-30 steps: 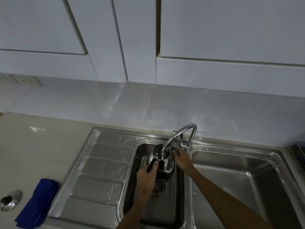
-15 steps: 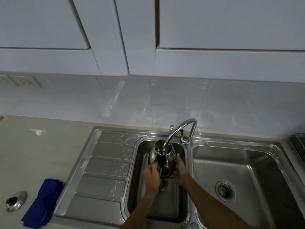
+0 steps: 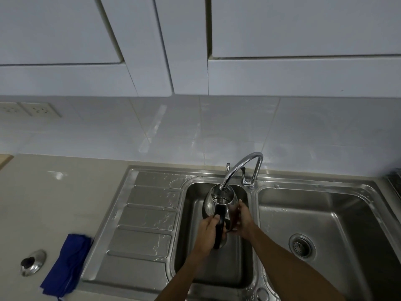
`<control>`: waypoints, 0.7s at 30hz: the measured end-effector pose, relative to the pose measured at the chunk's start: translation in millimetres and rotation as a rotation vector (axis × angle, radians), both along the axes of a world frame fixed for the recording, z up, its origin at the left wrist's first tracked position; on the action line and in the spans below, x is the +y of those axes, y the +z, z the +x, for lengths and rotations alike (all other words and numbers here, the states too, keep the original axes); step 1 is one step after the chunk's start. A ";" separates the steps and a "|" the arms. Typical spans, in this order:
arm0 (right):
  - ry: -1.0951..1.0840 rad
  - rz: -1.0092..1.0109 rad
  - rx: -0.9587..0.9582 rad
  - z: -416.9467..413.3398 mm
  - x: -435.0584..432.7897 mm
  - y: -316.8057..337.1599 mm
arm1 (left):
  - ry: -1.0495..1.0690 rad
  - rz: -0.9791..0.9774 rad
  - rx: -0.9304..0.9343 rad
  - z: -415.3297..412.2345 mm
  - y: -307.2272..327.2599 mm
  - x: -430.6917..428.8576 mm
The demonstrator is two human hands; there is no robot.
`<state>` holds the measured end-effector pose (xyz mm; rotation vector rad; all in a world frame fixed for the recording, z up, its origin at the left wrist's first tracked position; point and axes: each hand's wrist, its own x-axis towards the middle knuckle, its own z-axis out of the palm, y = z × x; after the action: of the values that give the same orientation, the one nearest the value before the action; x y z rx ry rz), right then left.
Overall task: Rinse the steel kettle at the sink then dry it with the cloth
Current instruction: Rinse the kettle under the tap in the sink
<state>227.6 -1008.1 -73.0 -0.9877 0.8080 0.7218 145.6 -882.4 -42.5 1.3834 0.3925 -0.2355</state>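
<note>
The steel kettle, lid off, hangs over the small left basin of the sink, its open mouth right under the curved tap spout. My left hand grips its black handle. My right hand presses against the kettle's right side. A folded blue cloth lies on the counter left of the drainboard. The kettle's steel lid with a black knob rests on the counter beside the cloth.
The ribbed drainboard is wet. A larger right basin has a round drain. Wall sockets sit on the tiled wall at left. White cabinets hang overhead. A dark object edge shows at far right.
My right hand left the tap area and came down onto the kettle's right side. The kettle sits slightly lower under the spout, and the view tilted down.
</note>
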 end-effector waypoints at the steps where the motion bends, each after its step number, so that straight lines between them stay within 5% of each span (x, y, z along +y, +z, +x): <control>1: 0.008 -0.020 -0.004 1.3 0.1 -0.7 | -0.005 -0.015 0.008 0.1 1.1 0.1; 21: 0.023 -0.094 0.020 7.0 2.0 -0.2 | -0.106 -0.001 0.059 4.9 5.0 2.7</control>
<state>234.6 -1006.1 -73.2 -1.0770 0.8552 0.7200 150.5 -879.6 -37.5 1.4001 0.3676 -0.3642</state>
